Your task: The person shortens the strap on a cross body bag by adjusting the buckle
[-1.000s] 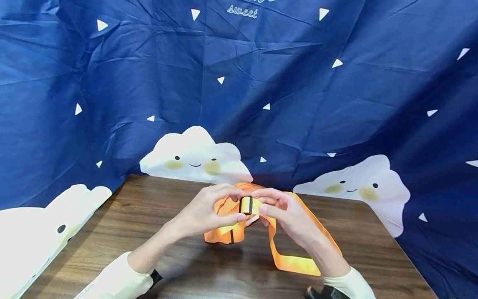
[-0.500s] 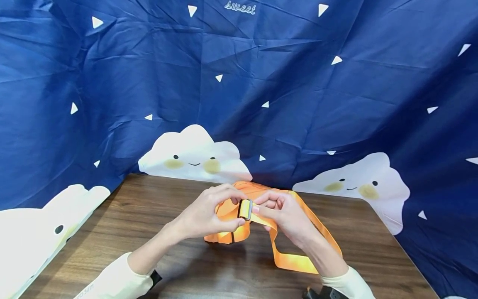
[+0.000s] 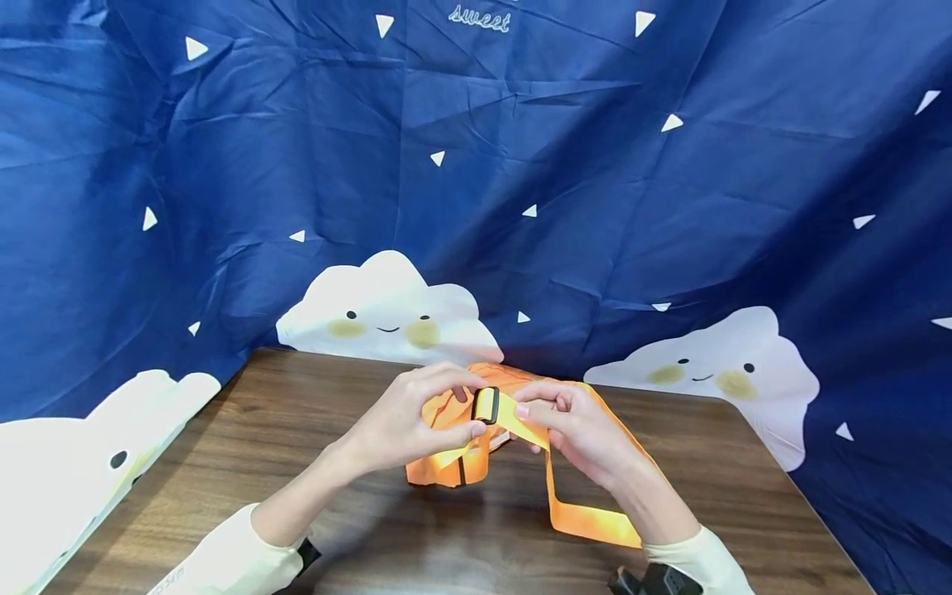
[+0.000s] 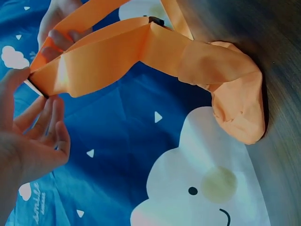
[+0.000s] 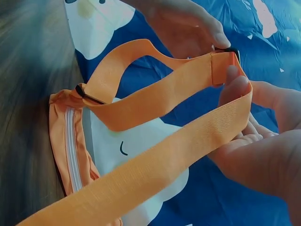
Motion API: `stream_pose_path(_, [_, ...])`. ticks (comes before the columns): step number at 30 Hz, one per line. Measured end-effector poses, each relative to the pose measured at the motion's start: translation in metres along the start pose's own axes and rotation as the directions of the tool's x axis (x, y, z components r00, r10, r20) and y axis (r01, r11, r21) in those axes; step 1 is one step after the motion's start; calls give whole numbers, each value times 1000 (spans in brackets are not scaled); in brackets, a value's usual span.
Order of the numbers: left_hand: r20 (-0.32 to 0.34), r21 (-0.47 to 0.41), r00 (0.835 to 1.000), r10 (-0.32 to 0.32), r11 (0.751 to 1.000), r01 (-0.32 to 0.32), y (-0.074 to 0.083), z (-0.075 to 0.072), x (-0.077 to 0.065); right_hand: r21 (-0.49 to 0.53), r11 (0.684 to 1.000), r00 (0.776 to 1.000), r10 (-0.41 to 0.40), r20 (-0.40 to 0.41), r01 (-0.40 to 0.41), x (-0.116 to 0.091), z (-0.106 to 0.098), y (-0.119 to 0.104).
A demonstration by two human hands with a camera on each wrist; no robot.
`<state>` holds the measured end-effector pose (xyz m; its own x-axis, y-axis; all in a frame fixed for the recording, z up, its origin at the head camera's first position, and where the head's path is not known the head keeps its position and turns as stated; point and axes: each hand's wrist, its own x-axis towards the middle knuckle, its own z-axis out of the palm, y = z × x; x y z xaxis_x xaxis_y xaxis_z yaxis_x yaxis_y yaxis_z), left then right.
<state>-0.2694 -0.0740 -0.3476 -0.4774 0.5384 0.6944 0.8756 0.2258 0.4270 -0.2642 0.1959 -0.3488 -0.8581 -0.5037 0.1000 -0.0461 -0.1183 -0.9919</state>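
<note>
An orange waist bag (image 3: 449, 469) with a long webbing strap (image 3: 595, 522) lies on the table. My left hand (image 3: 405, 413) pinches a black slide buckle (image 3: 495, 406) on the strap between thumb and fingers, raised over the bag. Just to its right, my right hand (image 3: 591, 430) pinches the strap where it leaves the buckle. In the right wrist view, the strap doubles back from the buckle (image 5: 230, 50) to a black ring (image 5: 90, 95) at the bag's end, and a white zipper (image 5: 71, 150) runs along the bag. The strap's other length loops under my right forearm.
The brown wooden table (image 3: 312, 529) ends at a blue backdrop cloth (image 3: 476, 198) with white clouds. Black wrist gear (image 3: 654, 580) sits at the right cuff, and some more (image 3: 308, 555) at the left.
My right hand first slid in close to the buckle, then drew back rightward, so more strap shows between them. My left hand keeps its hold on the buckle, which has tilted slightly and back.
</note>
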Motion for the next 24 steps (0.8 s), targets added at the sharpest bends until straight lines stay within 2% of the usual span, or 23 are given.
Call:
stream_pose_path(7, [34,-7,999,-15,1000,16,-2,4,-2,-36,999,999,25,-39,-27,-2,5,4])
stream_pose_path(15, [83,-18,996,-11,1000,13,-2,8,-1,-60,997,998,55,-15,-56,-3,10,3])
stream_pose_path(24, [32,9,996,-79,997,79,0,2,0,-47,999,992,7,125,-1,-1,-11,3])
